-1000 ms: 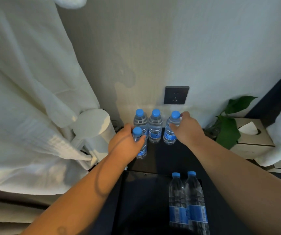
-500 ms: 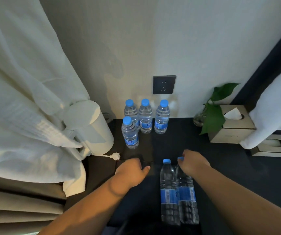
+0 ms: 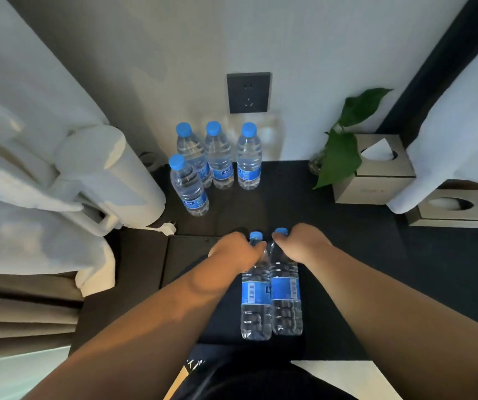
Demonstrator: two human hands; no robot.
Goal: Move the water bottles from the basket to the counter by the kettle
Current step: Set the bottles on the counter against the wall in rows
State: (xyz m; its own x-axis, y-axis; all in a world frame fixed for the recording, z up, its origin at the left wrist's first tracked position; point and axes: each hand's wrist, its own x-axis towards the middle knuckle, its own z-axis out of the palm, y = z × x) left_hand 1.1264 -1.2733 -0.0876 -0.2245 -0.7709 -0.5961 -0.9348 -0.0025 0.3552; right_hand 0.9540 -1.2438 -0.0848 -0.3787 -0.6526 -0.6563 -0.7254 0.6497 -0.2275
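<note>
Left hand [image 3: 236, 252], right hand [image 3: 304, 243] grip basket bottles [image 3: 271, 295]

Four bottles [image 3: 217, 157] on counter [image 3: 347, 241], two [image 3: 271, 287] in basket [image 3: 180, 255].

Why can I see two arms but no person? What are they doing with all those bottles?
The camera sits on the person's head, looking down, so you see only their arms. The left hand and right hand each close around the neck of a water bottle: the left bottle and the right bottle, standing in a dark basket. Four bottles already stand on the dark counter beside the white kettle. A tissue box and a plant sit to the right.
</note>
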